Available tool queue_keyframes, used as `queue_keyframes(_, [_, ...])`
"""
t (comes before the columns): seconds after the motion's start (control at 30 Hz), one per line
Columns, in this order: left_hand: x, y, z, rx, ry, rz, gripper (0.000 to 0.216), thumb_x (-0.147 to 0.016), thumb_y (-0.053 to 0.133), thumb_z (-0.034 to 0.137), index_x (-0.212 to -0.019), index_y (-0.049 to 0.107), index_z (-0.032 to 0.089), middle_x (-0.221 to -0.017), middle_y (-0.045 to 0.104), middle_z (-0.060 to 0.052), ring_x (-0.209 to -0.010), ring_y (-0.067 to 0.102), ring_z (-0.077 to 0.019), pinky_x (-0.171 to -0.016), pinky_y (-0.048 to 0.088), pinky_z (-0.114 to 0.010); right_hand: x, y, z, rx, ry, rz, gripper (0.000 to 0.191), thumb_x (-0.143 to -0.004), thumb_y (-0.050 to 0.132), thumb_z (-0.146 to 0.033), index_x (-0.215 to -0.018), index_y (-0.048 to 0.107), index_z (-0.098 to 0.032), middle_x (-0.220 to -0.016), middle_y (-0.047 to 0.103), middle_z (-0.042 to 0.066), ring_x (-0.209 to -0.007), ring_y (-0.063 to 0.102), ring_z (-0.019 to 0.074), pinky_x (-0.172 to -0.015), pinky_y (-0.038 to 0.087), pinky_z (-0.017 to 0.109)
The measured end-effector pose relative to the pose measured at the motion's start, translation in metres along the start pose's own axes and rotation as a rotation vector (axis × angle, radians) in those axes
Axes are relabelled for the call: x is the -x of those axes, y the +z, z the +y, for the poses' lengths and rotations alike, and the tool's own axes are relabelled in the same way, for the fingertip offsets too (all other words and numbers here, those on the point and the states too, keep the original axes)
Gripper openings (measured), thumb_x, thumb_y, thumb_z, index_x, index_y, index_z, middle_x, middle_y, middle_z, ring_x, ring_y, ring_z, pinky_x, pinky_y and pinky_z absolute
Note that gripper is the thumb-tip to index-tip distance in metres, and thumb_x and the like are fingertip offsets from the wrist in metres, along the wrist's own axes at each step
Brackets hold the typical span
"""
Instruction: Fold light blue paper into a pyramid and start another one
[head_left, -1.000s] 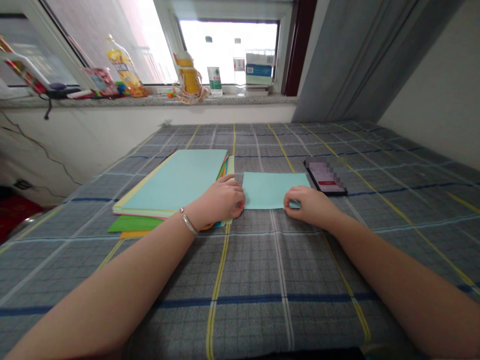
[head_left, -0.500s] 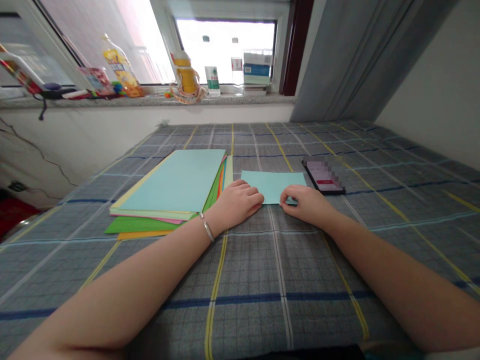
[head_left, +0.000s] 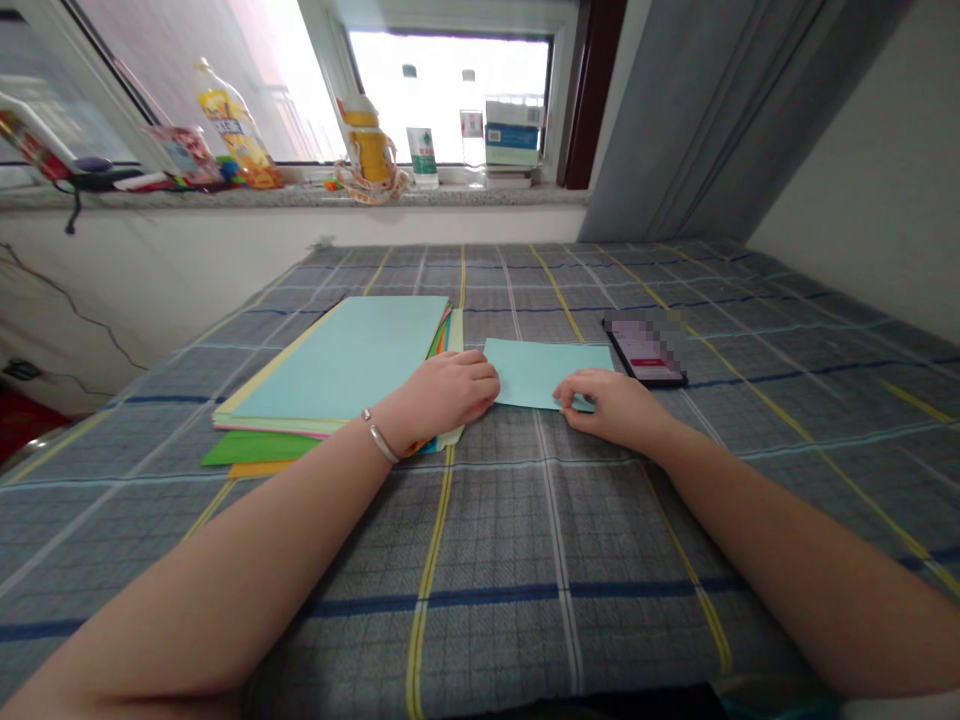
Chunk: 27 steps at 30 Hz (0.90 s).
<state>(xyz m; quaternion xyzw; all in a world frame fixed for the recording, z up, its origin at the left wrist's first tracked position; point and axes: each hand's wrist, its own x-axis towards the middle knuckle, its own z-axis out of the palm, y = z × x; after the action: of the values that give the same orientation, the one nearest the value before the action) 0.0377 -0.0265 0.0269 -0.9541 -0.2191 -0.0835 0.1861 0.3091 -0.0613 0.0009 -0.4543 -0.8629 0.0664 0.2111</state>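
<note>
A small light blue-green rectangle of paper point(head_left: 536, 368) lies on the plaid cloth in front of me. My left hand point(head_left: 454, 392), with a silver bangle at its wrist, has its fingers curled together at the paper's near left corner. The fingertips are partly hidden, but they appear to grip the edge. On the other side, my right hand point(head_left: 616, 405) pinches the paper's near edge toward its right end, thumb and forefinger forming a ring. Left of the paper rests a stack of coloured paper point(head_left: 345, 350) with a light blue sheet on top; my left forearm covers its near right corner.
A phone point(head_left: 646, 350) lies just right of the paper, its screen lit. The plaid cloth point(head_left: 495, 540) spreads over the whole surface. Along the windowsill point(head_left: 285, 198) at the back stand bottles, a yellow cup point(head_left: 371, 150) and a pile of boxes point(head_left: 512, 140).
My left hand has slid left along the paper's near edge to its left corner, uncovering more of the sheet. My right hand stays almost where it was, pinching.
</note>
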Motion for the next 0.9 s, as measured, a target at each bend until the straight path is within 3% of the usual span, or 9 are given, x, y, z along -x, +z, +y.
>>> queue_keyframes(0.23, [0.009,-0.001,-0.017,0.134,-0.02,-0.027,0.014,-0.091,0.054,0.023,-0.079,0.061,0.019,-0.082,0.063,-0.003,-0.084,0.056,-0.0182,-0.078,0.044,-0.028,0.0,0.003,0.004,-0.013,-0.001,-0.008,0.007,-0.078,0.058,-0.018,-0.077,0.062,-0.024,-0.094,0.071,0.0,-0.092,0.064,0.019,-0.085,0.047,0.031])
queue_keyframes(0.6, [0.013,-0.004,-0.019,0.036,-0.077,-0.077,0.011,-0.086,0.053,0.022,-0.079,0.061,0.018,-0.081,0.063,-0.004,-0.078,0.058,-0.0199,-0.072,0.045,-0.031,0.001,0.001,0.008,-0.019,-0.023,-0.042,0.006,-0.079,0.058,-0.019,-0.079,0.062,-0.024,-0.092,0.071,0.001,-0.092,0.064,0.0196,-0.085,0.048,0.033])
queue_keyframes(0.8, [0.008,0.001,-0.004,0.112,-0.051,-0.08,0.033,-0.093,0.051,0.047,-0.106,0.063,0.019,-0.101,0.066,-0.005,-0.09,0.061,-0.0216,-0.08,0.046,-0.033,0.002,-0.008,0.004,0.039,-0.092,-0.094,0.02,-0.079,0.051,-0.011,-0.093,0.059,-0.023,-0.123,0.064,0.005,-0.113,0.059,0.0216,-0.095,0.047,0.036])
queue_keyframes(0.9, [0.006,0.006,-0.001,0.123,-0.045,-0.129,0.031,-0.094,0.05,0.045,-0.106,0.065,0.021,-0.103,0.067,-0.004,-0.091,0.062,-0.021,-0.083,0.046,-0.032,0.005,-0.015,0.008,0.142,-0.073,-0.153,0.034,-0.073,0.054,-0.008,-0.103,0.059,-0.022,-0.138,0.056,0.008,-0.12,0.056,0.0255,-0.097,0.046,0.04])
